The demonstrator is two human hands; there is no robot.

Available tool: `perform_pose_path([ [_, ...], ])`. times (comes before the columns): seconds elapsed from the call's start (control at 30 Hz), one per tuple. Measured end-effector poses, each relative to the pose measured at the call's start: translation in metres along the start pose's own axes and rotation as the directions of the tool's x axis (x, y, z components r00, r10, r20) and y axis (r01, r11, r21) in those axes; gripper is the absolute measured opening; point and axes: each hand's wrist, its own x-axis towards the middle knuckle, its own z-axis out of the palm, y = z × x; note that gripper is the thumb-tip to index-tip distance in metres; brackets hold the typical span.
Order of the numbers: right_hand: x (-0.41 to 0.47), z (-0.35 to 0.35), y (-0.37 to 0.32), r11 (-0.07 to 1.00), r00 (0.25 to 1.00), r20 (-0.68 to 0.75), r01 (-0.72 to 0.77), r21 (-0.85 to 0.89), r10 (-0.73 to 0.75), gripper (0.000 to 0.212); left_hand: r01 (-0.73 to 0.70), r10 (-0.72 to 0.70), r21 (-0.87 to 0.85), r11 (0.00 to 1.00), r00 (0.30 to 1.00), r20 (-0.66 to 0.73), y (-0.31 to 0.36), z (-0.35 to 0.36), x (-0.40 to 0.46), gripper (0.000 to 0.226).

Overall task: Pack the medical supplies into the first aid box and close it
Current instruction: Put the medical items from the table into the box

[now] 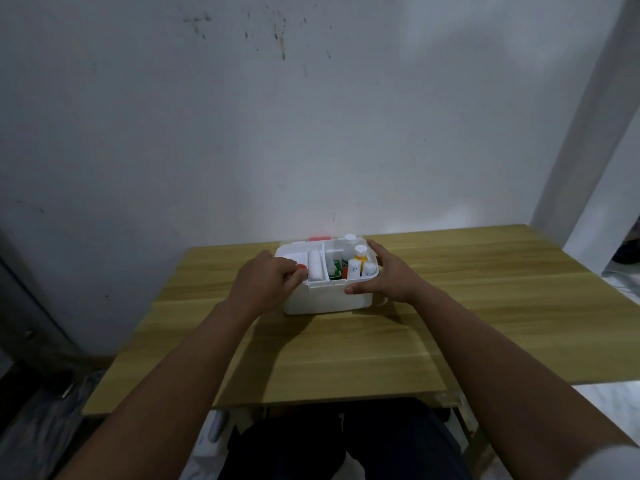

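Observation:
A white first aid box (325, 299) stands open on the wooden table, divided into compartments. Inside I see a white bandage roll (315, 270), a green packet (335, 270), a yellow bottle with a white cap (360, 256), a taller white-capped bottle (349, 242) and other small white items. My left hand (266, 282) is at the box's left compartment, fingers curled around a small red-capped item (300, 268). My right hand (388, 271) grips the box's right side, thumb on the front wall, fingers over the rim.
The wooden table (485, 306) stands against a stained white wall. A red part (318, 239) shows behind the box's back edge. A white pillar (595, 168) rises at the right. My legs are under the table's near edge.

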Motion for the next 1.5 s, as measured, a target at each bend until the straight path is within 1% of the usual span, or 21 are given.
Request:
perform_pose_path([
  [0.07,0.000,0.000,0.001,1.000,1.000,0.002,0.000,0.006,0.000,0.117,0.016,-0.015,-0.027,1.000,1.000,0.026,-0.004,0.002,-0.002,0.042],
  [0.17,0.001,0.000,0.000,1.000,1.000,0.006,-0.004,0.000,0.004,0.120,0.055,-0.043,-0.118,0.991,0.994,0.101,-0.005,0.000,-0.007,0.065],
  [0.2,0.001,0.000,0.000,1.000,1.000,0.011,-0.006,-0.003,0.006,0.122,0.066,-0.049,-0.140,0.988,0.992,0.117,-0.003,-0.002,-0.008,0.067],
  [0.27,0.002,-0.001,-0.001,1.000,1.000,0.022,-0.003,-0.016,0.004,0.121,0.093,-0.067,-0.182,0.979,0.987,0.144,0.002,-0.003,-0.009,0.057],
  [0.33,0.002,-0.002,-0.002,1.000,0.999,0.031,-0.006,-0.023,0.007,0.117,0.132,-0.087,-0.280,0.951,0.982,0.169,0.006,-0.002,-0.010,0.048],
  [0.4,0.003,-0.003,-0.002,0.999,0.999,0.036,-0.007,-0.036,0.009,0.114,0.156,-0.092,-0.365,0.918,0.978,0.188,0.007,0.001,-0.010,0.049],
  [0.5,0.003,-0.003,-0.002,0.999,0.999,0.037,-0.014,-0.036,0.016,0.112,0.149,-0.072,-0.418,0.896,0.978,0.194,0.006,0.005,-0.010,0.053],
  [0.63,0.001,-0.003,-0.005,0.999,0.999,0.030,-0.020,-0.037,0.021,0.110,0.165,-0.124,-0.488,0.857,0.985,0.117,0.002,0.006,-0.008,0.050],
  [0.77,0.002,-0.003,-0.002,0.998,0.999,0.024,-0.037,-0.054,0.038,0.120,0.246,-0.277,-0.527,0.814,0.961,0.020,-0.006,0.010,-0.006,0.035],
  [0.9,0.000,-0.004,-0.005,0.997,0.999,0.022,-0.046,-0.069,0.048,0.124,0.296,-0.350,-0.502,0.813,0.937,-0.016,-0.017,0.013,-0.007,0.020],
  [0.97,0.000,-0.005,-0.005,0.994,0.998,0.017,-0.056,-0.091,0.058,0.128,0.305,-0.369,-0.524,0.795,0.929,-0.018,-0.021,0.013,-0.006,0.014],
  [1.03,-0.001,-0.007,-0.008,0.992,0.998,0.007,-0.061,-0.111,0.062,0.125,0.320,-0.386,-0.546,0.774,0.922,-0.007,-0.023,0.012,-0.006,0.012],
  [1.13,-0.002,-0.007,-0.018,0.993,0.997,-0.021,-0.081,-0.089,0.079,0.105,0.362,-0.431,-0.575,0.734,0.902,0.017,-0.020,0.011,-0.003,0.020],
  [1.17,-0.001,-0.006,-0.021,0.993,0.995,-0.046,-0.096,-0.068,0.093,0.104,0.379,-0.452,-0.592,0.711,0.891,0.027,-0.018,0.011,0.000,0.023],
  [1.2,0.000,-0.006,-0.023,0.992,0.990,-0.073,-0.121,-0.037,0.118,0.108,0.398,-0.475,-0.610,0.685,0.879,0.041,-0.017,0.011,0.003,0.026],
  [1.27,0.006,-0.006,-0.026,0.988,0.982,-0.110,-0.152,0.030,0.155,0.111,0.460,-0.521,-0.646,0.609,0.846,0.111,-0.016,0.011,0.011,0.038],
  [1.3,0.010,-0.005,-0.027,0.985,0.979,-0.113,-0.163,0.061,0.169,0.105,0.501,-0.538,-0.665,0.553,0.825,0.173,-0.018,0.013,0.015,0.046],
  [1.37,0.016,-0.004,-0.035,0.973,0.972,-0.115,-0.193,0.126,0.207,0.076,0.586,-0.552,-0.694,0.419,0.771,0.318,-0.021,0.016,0.027,0.063],
  [1.4,0.022,-0.003,-0.034,0.966,0.969,-0.107,-0.206,0.157,0.224,0.065,0.619,-0.551,-0.691,0.372,0.747,0.373,-0.023,0.018,0.033,0.071],
  [1.43,0.029,-0.003,-0.033,0.961,0.967,-0.100,-0.213,0.179,0.233,0.063,0.640,-0.549,-0.681,0.356,0.733,0.402,-0.025,0.021,0.040,0.075],
  [1.5,0.045,-0.002,-0.026,0.951,0.959,-0.085,-0.251,0.182,0.270,0.073,0.646,-0.543,-0.660,0.383,0.735,0.406,-0.030,0.027,0.054,0.077],
])
